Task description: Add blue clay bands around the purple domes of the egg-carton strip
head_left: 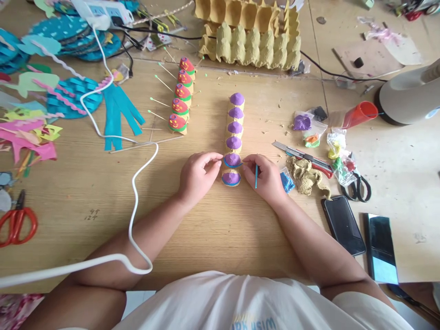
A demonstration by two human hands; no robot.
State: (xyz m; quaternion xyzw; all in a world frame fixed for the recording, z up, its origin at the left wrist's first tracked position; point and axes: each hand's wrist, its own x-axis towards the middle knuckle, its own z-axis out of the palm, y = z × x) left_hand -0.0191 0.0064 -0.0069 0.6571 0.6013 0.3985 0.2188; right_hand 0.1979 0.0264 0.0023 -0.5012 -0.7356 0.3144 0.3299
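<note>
A strip of egg carton cups (234, 143) topped with purple clay stands lengthwise before me. Blue bands edge its two nearest cups. My left hand (200, 178) has its fingers curled, the tips against the left side of the second-nearest cup; whether they pinch anything is unclear. At that cup's right side, my right hand (264, 179) pinches a thin blue clay strip (256, 176), one end hanging below the fingers. Left of this stands a finished-looking row of red and green cups (180, 106) with smiling faces and thin stick feelers.
On the right lie a utility knife (302, 158), tan clay (305, 176), bagged blue clay (286, 181), black-handled scissors (357, 188) and two phones (343, 224). Egg cartons (257, 46) sit at the back. A white cable (135, 197) crosses my left forearm; red scissors (17, 224) lie far left.
</note>
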